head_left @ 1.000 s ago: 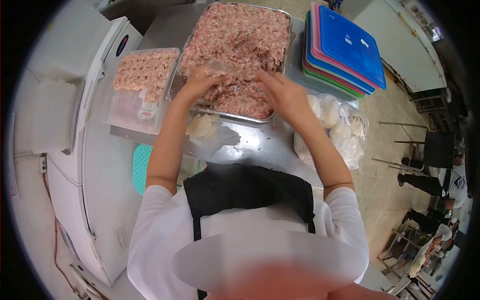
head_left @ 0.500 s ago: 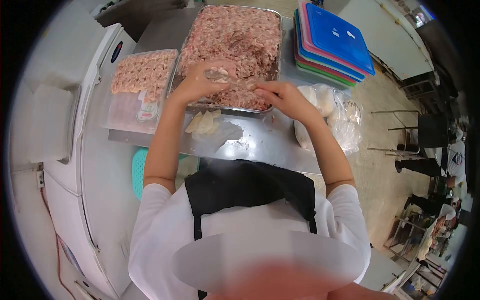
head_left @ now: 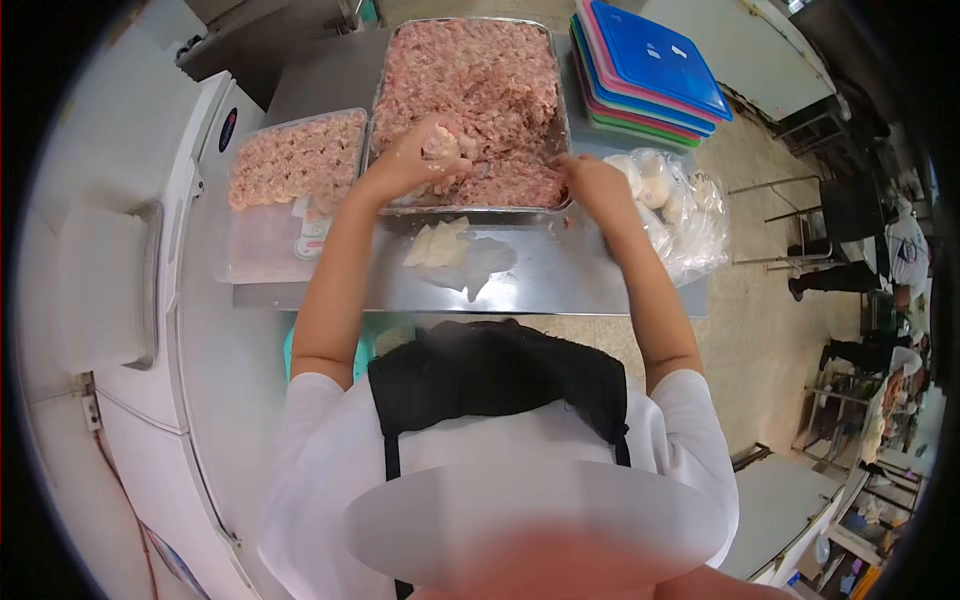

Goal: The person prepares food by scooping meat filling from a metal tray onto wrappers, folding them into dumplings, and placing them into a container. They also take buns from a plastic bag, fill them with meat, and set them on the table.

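My left hand (head_left: 408, 165) is above the near left part of a metal tray (head_left: 470, 210). Its fingers curl round a dumpling (head_left: 438, 147), a thin wrapper with pale pink filling showing on top. Ground meat (head_left: 475, 75) fills most of the tray. At the tray's right rim is my right hand (head_left: 597, 187), fingers closed; whatever they grip is hidden. Several loose pale wrappers (head_left: 437, 245) lie on the metal table just in front of the tray. To the left, a clear plastic container (head_left: 265, 245) holds rows of filled dumplings (head_left: 300, 160).
Stacked coloured plastic lids (head_left: 655, 65) stand at the back right. A clear bag (head_left: 690, 220) with pale round items sits at the table's right end. A white fridge (head_left: 200, 290) is close on the left. People (head_left: 860, 280) and racks are further right.
My right hand has moved away from the left one, out to the tray's right rim. My left hand stays over the tray with the dumpling. The view has shifted slightly.
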The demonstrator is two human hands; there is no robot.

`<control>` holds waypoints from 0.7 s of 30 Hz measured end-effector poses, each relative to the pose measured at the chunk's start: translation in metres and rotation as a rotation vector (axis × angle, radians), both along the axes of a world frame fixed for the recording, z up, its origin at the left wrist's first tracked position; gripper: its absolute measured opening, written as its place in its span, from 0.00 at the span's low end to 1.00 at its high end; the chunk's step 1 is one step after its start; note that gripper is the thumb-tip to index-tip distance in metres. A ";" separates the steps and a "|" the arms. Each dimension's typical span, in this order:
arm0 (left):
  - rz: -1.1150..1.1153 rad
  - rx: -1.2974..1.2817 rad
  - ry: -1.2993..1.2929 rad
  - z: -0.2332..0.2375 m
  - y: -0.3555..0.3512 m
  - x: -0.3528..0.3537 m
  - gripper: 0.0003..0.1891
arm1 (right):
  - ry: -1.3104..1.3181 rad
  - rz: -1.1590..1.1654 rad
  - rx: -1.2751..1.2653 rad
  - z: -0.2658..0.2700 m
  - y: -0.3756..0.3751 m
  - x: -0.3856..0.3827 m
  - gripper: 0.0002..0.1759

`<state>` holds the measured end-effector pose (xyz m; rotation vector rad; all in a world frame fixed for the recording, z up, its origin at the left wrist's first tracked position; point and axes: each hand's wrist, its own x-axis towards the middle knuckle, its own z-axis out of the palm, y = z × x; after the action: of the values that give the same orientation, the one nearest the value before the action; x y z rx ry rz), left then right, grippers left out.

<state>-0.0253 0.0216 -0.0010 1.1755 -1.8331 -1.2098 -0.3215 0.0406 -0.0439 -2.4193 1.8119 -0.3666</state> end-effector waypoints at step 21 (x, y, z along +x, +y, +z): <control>0.007 0.029 -0.065 0.011 0.047 0.147 0.21 | -0.227 0.255 -0.254 0.096 0.076 0.169 0.14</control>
<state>0.1218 0.0687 0.0100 1.2494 -1.8628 -1.2108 -0.1522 0.1171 0.0520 -2.6014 1.4191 -0.8494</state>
